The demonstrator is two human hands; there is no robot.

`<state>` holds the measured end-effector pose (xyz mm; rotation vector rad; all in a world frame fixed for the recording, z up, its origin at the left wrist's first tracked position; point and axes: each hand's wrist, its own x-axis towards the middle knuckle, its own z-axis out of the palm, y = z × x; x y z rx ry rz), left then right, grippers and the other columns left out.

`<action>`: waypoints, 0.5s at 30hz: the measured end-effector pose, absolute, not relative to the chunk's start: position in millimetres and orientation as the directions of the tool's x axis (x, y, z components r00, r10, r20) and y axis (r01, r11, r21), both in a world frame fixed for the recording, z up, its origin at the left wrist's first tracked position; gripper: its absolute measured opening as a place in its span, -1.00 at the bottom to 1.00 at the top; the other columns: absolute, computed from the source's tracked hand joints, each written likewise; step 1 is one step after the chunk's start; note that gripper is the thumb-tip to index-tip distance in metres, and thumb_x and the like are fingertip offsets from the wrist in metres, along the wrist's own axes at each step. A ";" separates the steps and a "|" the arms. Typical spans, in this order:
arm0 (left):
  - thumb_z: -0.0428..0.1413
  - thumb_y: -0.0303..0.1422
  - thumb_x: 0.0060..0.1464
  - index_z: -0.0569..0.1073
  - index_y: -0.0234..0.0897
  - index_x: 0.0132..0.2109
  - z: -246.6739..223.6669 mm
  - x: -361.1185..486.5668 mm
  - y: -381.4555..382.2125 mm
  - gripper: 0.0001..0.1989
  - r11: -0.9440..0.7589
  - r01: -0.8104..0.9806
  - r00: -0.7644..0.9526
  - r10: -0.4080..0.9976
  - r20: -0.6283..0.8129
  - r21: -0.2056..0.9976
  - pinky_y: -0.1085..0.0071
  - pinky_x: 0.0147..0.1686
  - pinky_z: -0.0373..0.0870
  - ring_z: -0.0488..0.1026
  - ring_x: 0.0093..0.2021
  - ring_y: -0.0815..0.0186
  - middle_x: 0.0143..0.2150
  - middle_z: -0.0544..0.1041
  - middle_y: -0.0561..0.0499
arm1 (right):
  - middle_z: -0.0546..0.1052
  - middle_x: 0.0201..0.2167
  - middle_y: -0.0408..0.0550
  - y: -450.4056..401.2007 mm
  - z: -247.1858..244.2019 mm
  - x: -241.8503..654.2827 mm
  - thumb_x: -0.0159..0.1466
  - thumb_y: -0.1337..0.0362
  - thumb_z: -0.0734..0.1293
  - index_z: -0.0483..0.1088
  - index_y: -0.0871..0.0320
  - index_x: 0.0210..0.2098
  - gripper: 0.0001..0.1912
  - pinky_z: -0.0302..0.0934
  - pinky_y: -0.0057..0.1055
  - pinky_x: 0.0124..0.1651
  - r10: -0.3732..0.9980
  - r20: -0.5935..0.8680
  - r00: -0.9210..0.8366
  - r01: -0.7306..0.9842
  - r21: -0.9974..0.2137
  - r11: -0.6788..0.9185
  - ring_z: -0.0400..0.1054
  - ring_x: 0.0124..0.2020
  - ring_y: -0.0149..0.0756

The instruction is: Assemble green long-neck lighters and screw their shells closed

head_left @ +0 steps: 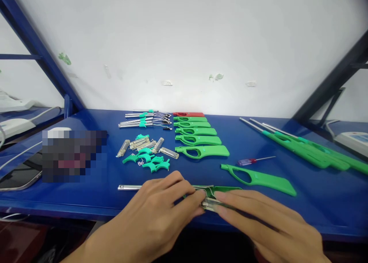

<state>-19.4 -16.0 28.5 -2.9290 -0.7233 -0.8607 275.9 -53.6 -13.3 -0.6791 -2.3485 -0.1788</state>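
At the front of the blue table (94, 194), a green lighter casing half (227, 188) lies with its inside showing and a silver metal tube (129, 187) reaching out to the left. My left hand (163, 207) bends over the casing, thumb and fingertips closed at the near end of a see-through fuel tank (209, 205). Opposite it, my right hand (267, 221) pinches the tank's other end between fingers and thumb. A thin wire shows in the casing just behind the fingertips. My left fingers hide part of the tube and casing.
Behind my hands lie teal triggers (156, 164), fuel tanks (169, 152), metal tubes with wires (136, 124), green casing halves (205, 152) and a red one (188, 114). Rightward are a loose casing half (261, 180), a screwdriver (253, 161) and long green lighters (304, 150). A phone (21, 175) lies left.
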 end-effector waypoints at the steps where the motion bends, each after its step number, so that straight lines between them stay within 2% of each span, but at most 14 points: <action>1: -0.01 -0.42 0.62 0.50 -0.25 0.16 29.5 -23.6 -14.0 -0.80 -0.888 0.443 0.744 0.441 0.502 0.123 0.24 -0.13 0.57 0.53 -0.15 0.19 -0.08 0.64 -0.02 | 0.67 0.27 -0.08 -52.0 -13.2 273.9 0.54 0.51 0.25 0.50 0.08 0.39 -0.49 0.45 -0.36 0.38 0.414 0.659 -0.628 0.528 -0.030 0.849 0.58 0.29 -0.28; 4: 0.00 -0.44 0.62 0.50 -0.19 0.25 38.4 -50.7 -4.9 -0.75 -0.864 0.494 0.733 0.472 0.489 0.093 0.28 -0.12 0.51 0.55 -0.09 0.19 -0.01 0.66 -0.03 | 0.70 0.22 -0.12 -50.8 -12.8 266.8 0.49 0.50 0.37 0.55 0.08 0.29 -0.56 0.32 -0.37 0.49 0.453 0.714 -0.533 0.600 -0.059 0.798 0.57 0.28 -0.34; 6: -0.03 -0.37 0.64 0.57 -0.15 0.16 47.8 -79.6 2.5 -0.74 -0.808 0.587 0.691 0.531 0.491 0.049 0.30 -0.13 0.49 0.59 -0.09 0.20 -0.04 0.68 0.00 | 0.71 0.20 -0.13 -51.4 -12.4 263.0 0.48 0.49 0.40 0.57 0.07 0.24 -0.61 0.25 -0.39 0.53 0.479 0.738 -0.476 0.634 -0.089 0.768 0.57 0.26 -0.37; 8: -0.05 -0.17 0.66 0.64 -0.10 0.07 56.7 -111.4 9.2 -0.63 -0.717 0.697 0.629 0.614 0.477 0.003 0.29 -0.12 0.52 0.65 -0.08 0.16 -0.06 0.72 0.03 | 0.71 0.19 -0.13 -51.3 -11.9 260.7 0.49 0.49 0.38 0.59 0.07 0.20 -0.64 0.19 -0.41 0.55 0.489 0.747 -0.450 0.652 -0.099 0.752 0.57 0.24 -0.39; 10: -0.13 0.09 0.62 0.70 -0.10 0.01 62.6 -139.2 14.6 -0.42 -0.583 0.812 0.523 0.701 0.485 -0.033 0.17 -0.02 0.56 0.69 -0.04 0.06 -0.04 0.76 0.01 | 0.73 0.13 -0.15 -49.8 -11.1 259.8 0.50 0.50 0.36 0.60 0.06 0.16 -0.66 0.17 -0.42 0.55 0.498 0.753 -0.431 0.659 -0.114 0.744 0.59 0.19 -0.41; 13: -0.21 0.28 0.52 0.73 -0.11 -0.05 63.9 -160.7 20.6 -0.23 -0.475 0.880 0.430 0.805 0.408 0.010 0.10 -0.12 0.60 0.71 -0.16 0.02 -0.10 0.78 0.02 | 0.74 0.04 -0.20 -46.3 -10.5 259.0 0.52 0.42 0.36 0.58 0.01 0.14 -0.72 0.24 -0.45 0.48 0.532 0.735 -0.421 0.663 -0.150 0.733 0.62 0.10 -0.41; 15: -0.11 0.31 0.47 0.74 -0.10 -0.13 60.8 -160.6 23.8 -0.26 -0.448 0.888 0.376 0.835 0.402 0.101 0.16 -0.20 0.61 0.72 -0.24 0.05 -0.19 0.78 0.03 | 0.73 0.03 -0.22 -44.6 -11.2 258.1 0.55 0.31 0.37 0.56 -0.05 0.17 -0.75 0.35 -0.43 0.37 0.578 0.702 -0.416 0.690 -0.171 0.703 0.63 0.07 -0.37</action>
